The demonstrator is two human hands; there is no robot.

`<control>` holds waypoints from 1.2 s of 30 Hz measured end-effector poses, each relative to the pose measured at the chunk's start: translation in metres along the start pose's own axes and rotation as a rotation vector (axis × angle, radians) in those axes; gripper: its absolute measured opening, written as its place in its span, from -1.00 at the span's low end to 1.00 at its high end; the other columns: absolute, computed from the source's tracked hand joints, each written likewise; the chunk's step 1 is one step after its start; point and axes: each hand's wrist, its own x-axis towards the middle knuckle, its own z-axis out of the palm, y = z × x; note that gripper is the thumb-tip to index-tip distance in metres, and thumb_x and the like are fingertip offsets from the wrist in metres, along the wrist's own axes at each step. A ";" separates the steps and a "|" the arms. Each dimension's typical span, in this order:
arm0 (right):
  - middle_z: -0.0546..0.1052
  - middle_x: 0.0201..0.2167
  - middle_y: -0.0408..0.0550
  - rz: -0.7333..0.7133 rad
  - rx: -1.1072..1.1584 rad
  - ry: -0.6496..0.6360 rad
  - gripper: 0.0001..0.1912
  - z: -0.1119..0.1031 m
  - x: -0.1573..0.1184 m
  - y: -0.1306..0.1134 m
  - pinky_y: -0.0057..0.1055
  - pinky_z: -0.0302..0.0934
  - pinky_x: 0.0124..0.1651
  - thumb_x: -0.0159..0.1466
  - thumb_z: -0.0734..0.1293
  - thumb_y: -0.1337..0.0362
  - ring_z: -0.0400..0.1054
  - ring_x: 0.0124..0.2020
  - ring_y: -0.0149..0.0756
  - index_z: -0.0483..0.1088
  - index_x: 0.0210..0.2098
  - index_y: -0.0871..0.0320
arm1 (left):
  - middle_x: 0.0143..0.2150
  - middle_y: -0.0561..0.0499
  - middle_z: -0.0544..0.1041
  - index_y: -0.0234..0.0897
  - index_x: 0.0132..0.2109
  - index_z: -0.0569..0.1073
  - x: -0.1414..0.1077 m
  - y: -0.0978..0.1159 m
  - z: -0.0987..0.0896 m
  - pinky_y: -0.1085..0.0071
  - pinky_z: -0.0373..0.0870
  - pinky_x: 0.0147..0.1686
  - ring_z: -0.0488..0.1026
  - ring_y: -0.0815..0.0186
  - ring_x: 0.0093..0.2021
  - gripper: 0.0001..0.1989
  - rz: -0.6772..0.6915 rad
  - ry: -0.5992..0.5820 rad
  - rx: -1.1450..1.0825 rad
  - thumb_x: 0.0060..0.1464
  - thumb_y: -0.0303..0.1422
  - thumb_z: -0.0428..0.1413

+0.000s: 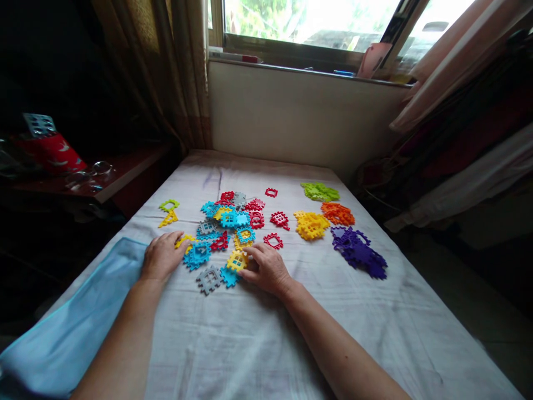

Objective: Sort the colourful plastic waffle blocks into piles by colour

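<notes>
On the sheet (233, 344), a heap (229, 218) lies centrally, with two pieces (169, 205) left, four piles (312, 226) right, and a cloth (91, 300) near left. Side table (133, 172), left, bears a container (58, 155); wall (300, 111) stands behind, window (291, 22) above.

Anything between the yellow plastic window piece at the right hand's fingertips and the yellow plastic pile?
Yes: the right hand itself and, just beyond its fingers, a hollow red plastic frame.
</notes>
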 end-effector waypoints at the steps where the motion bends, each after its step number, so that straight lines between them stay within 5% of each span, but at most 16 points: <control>1: 0.55 -0.14 0.06 0.002 0.009 0.026 -0.48 -0.002 0.000 0.004 -0.26 0.31 -0.05 0.11 0.50 0.05 0.41 -0.13 -0.14 0.46 0.00 0.11 | 0.05 -0.23 0.58 -0.32 0.07 0.52 0.000 -0.001 0.000 0.16 0.35 0.11 0.49 -0.01 0.06 -0.48 -0.008 -0.009 -0.007 0.11 -0.12 -0.06; 5: 0.53 -0.11 0.08 0.147 -0.042 0.229 -0.51 -0.025 0.002 0.035 -0.25 0.28 0.02 0.20 0.42 0.04 0.41 -0.10 -0.14 0.43 0.05 0.15 | 0.04 -0.26 0.57 -0.32 0.02 0.55 0.002 -0.009 0.003 0.11 0.33 0.14 0.48 -0.04 0.07 -0.49 -0.019 0.001 0.018 0.09 -0.09 -0.03; 9: 0.52 -0.12 0.14 0.531 -0.257 0.416 -0.53 -0.055 -0.007 0.085 -0.18 0.23 0.01 0.25 0.33 -0.01 0.37 -0.10 -0.07 0.44 0.00 0.19 | 0.02 -0.31 0.56 -0.31 -0.04 0.57 0.001 -0.013 0.008 0.06 0.34 0.11 0.47 -0.09 0.06 -0.51 0.007 0.029 0.058 0.11 -0.07 -0.04; 12: 0.51 -0.10 0.17 0.741 -0.354 0.451 -0.51 -0.067 -0.019 0.111 -0.17 0.21 0.00 0.23 0.33 -0.01 0.35 -0.07 -0.03 0.45 -0.01 0.22 | -0.03 -0.27 0.58 -0.26 -0.09 0.57 0.000 -0.011 0.008 0.06 0.38 0.05 0.49 -0.08 0.00 -0.58 0.007 0.052 0.060 0.12 -0.11 -0.04; 16: 0.51 -0.07 0.18 0.851 -0.388 0.438 -0.51 -0.067 -0.027 0.122 -0.17 0.19 -0.02 0.22 0.33 0.00 0.34 -0.06 -0.01 0.45 0.00 0.22 | -0.07 -0.24 0.59 -0.23 -0.14 0.56 0.001 -0.011 0.008 0.06 0.40 0.02 0.50 -0.08 -0.05 -0.63 -0.036 0.071 0.045 0.08 -0.12 0.01; 29: 0.45 0.05 0.22 0.805 -0.375 0.454 -0.55 -0.062 -0.028 0.110 -0.08 0.17 0.08 0.24 0.28 0.11 0.29 0.07 0.04 0.45 0.04 0.22 | -0.23 -0.10 0.63 -0.14 -0.16 0.48 0.001 0.003 -0.011 0.13 0.48 -0.22 0.57 0.02 -0.19 -0.71 -0.235 0.100 -0.334 -0.03 -0.14 0.10; 34: 0.52 -0.06 0.15 0.530 -0.245 0.514 -0.68 -0.055 -0.017 0.083 -0.12 0.18 0.13 0.31 0.18 0.21 0.35 0.00 -0.07 0.51 -0.11 0.16 | -0.14 -0.08 0.61 -0.18 -0.08 0.47 -0.002 0.017 -0.018 0.22 0.52 -0.18 0.56 0.15 -0.20 -0.64 -0.205 0.407 -0.633 0.04 -0.09 0.08; 36: 0.56 -0.14 0.10 0.386 -0.131 0.479 -0.70 -0.048 -0.008 0.064 -0.16 0.22 0.11 0.34 0.18 0.20 0.39 -0.05 -0.12 0.53 -0.16 0.12 | -0.12 -0.07 0.59 -0.21 -0.04 0.46 -0.005 0.034 -0.014 0.29 0.54 -0.25 0.56 0.22 -0.24 -0.57 -0.149 0.393 -0.804 0.03 -0.05 0.09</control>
